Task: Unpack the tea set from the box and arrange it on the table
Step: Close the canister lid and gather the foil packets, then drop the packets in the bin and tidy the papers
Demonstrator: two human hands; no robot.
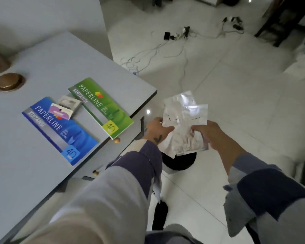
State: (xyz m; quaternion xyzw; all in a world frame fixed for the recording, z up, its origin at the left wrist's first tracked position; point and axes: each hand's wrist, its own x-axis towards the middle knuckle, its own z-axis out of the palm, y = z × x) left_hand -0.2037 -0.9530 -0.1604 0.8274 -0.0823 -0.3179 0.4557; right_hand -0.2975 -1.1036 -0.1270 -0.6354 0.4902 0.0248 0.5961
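1. Closest in, two sleeved forearms reach forward, the sleeves grey with dark blue bands.
2. Just beyond them, the left hand (157, 128) and the right hand (208, 134) hold a bunch of clear plastic wrappers (185, 120) between them, out past the table's edge and above the floor.
3. Left-hand fingers are closed on the wrappers' left edge, thumb on top; right-hand fingers pinch the right side, curled together around the crumpled plastic.
4. Below the wrappers stands a round black bin (180, 162), partly hidden by them.
5. To the left, the grey table (33, 64) carries a blue receipt book (60, 131) and a green receipt book (100, 106), lying side by side and angled alike.
6. A small purple-and-white card (60, 111) rests on the blue book's upper end, with a small grey packet (69, 102) just behind it, between the two books.
7. Farther back on the table sits a round brass-coloured lid (8, 81).
8. No tea set piece or box can be made out.
9. Farthest off, tangled cables (180, 35) and plugs lie across the white tiled floor (236, 85).
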